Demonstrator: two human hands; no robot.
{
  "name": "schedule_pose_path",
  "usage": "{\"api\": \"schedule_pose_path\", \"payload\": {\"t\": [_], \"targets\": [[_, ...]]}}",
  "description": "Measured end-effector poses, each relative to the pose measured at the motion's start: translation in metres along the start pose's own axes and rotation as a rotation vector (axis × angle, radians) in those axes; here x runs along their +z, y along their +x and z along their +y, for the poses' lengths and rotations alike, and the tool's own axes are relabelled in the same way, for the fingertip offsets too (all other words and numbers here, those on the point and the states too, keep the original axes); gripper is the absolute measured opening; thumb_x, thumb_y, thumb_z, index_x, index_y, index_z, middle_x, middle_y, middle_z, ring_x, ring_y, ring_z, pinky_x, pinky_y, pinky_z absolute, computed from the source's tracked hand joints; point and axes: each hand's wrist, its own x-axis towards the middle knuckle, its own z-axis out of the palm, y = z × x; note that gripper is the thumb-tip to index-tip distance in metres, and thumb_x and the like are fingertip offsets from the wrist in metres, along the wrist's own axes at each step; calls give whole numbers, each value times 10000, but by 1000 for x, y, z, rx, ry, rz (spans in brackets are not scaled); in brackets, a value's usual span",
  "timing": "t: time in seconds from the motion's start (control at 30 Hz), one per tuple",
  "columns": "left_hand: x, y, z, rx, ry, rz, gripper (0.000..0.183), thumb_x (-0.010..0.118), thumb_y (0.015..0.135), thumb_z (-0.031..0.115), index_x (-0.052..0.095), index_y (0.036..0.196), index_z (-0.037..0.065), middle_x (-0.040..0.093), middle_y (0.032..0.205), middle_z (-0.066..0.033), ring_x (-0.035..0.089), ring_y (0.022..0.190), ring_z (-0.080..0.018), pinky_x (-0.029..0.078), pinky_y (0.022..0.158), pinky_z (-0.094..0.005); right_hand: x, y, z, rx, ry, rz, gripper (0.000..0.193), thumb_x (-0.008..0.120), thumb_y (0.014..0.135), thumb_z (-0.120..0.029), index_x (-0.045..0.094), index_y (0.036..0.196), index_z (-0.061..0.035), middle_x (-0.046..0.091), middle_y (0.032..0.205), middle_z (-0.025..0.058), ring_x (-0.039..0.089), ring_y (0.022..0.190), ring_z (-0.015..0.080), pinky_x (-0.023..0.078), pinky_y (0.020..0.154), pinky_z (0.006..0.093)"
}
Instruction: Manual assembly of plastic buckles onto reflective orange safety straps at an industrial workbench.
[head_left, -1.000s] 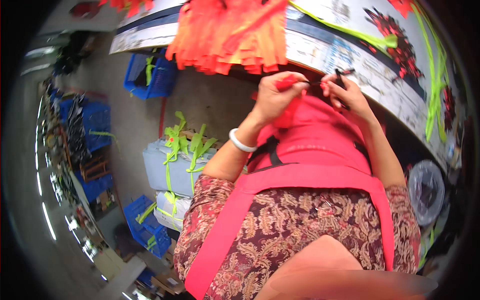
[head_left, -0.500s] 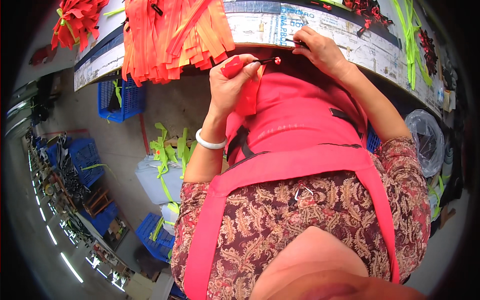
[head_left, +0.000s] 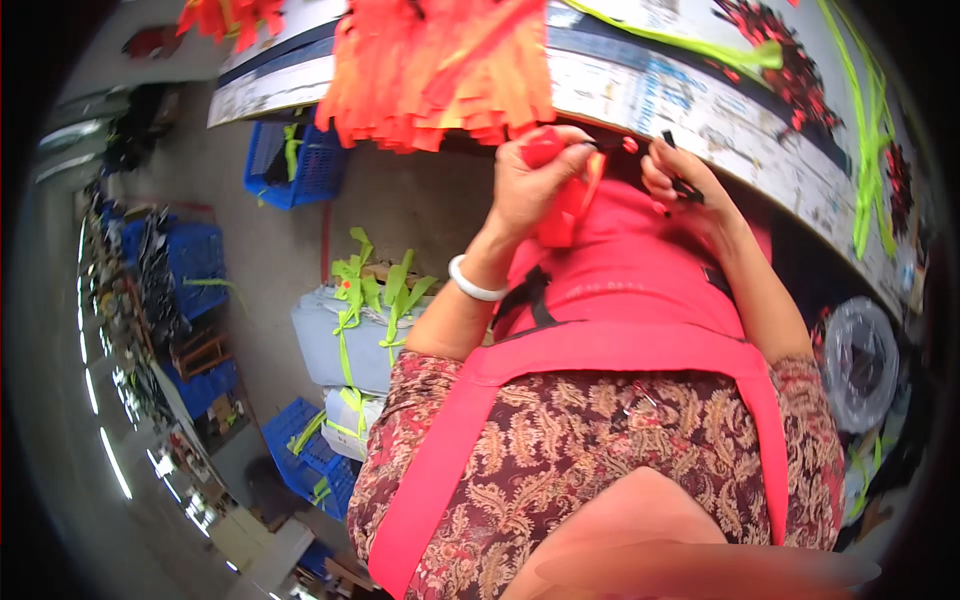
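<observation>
My left hand (head_left: 535, 190) is closed in a pinch on a red-orange fabric strip (head_left: 567, 215), which hangs down in front of the pink apron (head_left: 630, 270). My right hand (head_left: 700, 185) is curled beside it, a short gap to the right, holding small black cord-like pieces (head_left: 686, 190). Their exact kind is blurred. Between the two hands a small red tip (head_left: 630, 145) shows; I cannot tell which piece it belongs to. Both hands are just off the near edge of the worktable.
Red-orange strips (head_left: 435, 80) hang over the worktable's worn edge (head_left: 700, 120). On the table lie black pieces with red tips (head_left: 785, 70) and lime-green strips (head_left: 868, 150). At floor level are a blue crate (head_left: 325, 180), a grey bundle (head_left: 335, 345) and a clear plastic bag (head_left: 860, 365).
The whole view has shifted, so the table and strips appear further right. My right hand has come away from the table edge, down toward my body. My left hand still pinches the strip.
</observation>
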Motion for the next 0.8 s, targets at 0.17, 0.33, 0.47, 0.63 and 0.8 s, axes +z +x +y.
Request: {"api": "schedule_pose_path", "payload": {"t": [0.17, 0.33, 0.47, 0.63, 0.8], "targets": [[7, -8, -3, 32, -37, -92, 61, 642, 877, 60, 656, 889, 2, 629, 728, -5, 574, 672, -59, 472, 613, -221, 9, -5, -1, 68, -167, 88, 493, 483, 964, -478, 546, 1078, -2, 416, 549, -38, 328, 409, 20, 267, 383, 174], [7, -19, -1, 73, 4, -126, 81, 651, 877, 80, 653, 887, 0, 618, 713, -11, 563, 672, -65, 466, 623, -229, 21, -9, -7, 88, -97, 68, 262, 642, 911, -294, 596, 1036, -68, 593, 757, 9, 412, 450, 24, 314, 403, 169], [4, -19, -4, 104, 24, -159, 99, 658, 873, 90, 656, 900, -5, 625, 753, -17, 571, 719, -72, 474, 663, -236, 25, -6, -11, 56, -83, 109, 242, 657, 901, -273, 607, 1025, -71, 610, 791, 15, 430, 476, 24, 339, 425, 172], [3, -19, -6, 130, 133, -159, 105, 677, 849, 74, 660, 909, -10, 643, 796, -21, 574, 756, -77, 478, 691, -249, 19, -3, -13, 103, -180, 75, 277, 679, 881, -247, 598, 1043, -37, 634, 791, 51, 455, 475, 41, 346, 420, 172], [2, -21, -9, 122, 163, -198, 101, 692, 830, 62, 667, 909, 4, 644, 776, -18, 568, 749, -69, 466, 691, -245, 21, -2, -24, 128, -340, 32, 287, 697, 851, -215, 597, 1036, -20, 651, 796, 60, 466, 448, 47, 383, 401, 185]]}}
